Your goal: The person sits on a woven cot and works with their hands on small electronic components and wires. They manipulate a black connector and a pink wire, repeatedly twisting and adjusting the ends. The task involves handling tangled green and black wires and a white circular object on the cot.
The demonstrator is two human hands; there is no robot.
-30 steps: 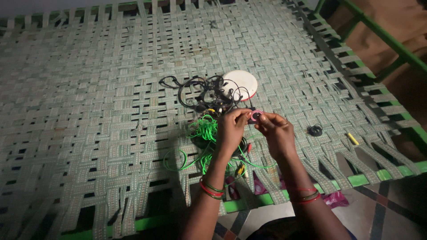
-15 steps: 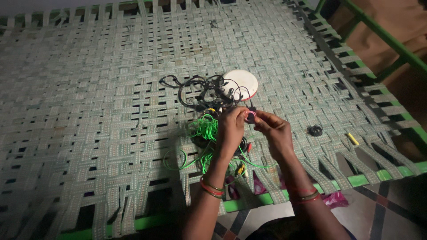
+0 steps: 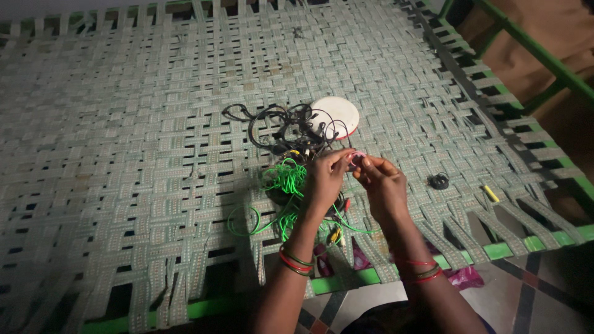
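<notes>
My left hand (image 3: 324, 178) and my right hand (image 3: 381, 184) meet above a woven cot (image 3: 136, 142), fingertips pinching a small pink round piece (image 3: 354, 159) between them. Just beyond the hands lies a tangle of black wires (image 3: 278, 127). Under my left hand sits a bunch of bright green wire (image 3: 281, 185), with loops trailing left and right. A white round disc (image 3: 337, 115) with a red edge rests behind the black tangle. Both wrists wear red and green bangles.
A small black ring-shaped part (image 3: 439, 181) and a short yellow piece (image 3: 491, 193) lie on the webbing to the right. The cot's green frame (image 3: 520, 46) runs along the right and near edges. A pink scrap (image 3: 464, 277) lies on the tiled floor below.
Both hands have stayed over the wire pile; the fingers shifted slightly around the small pink piece, which now shows more clearly between the fingertips.
</notes>
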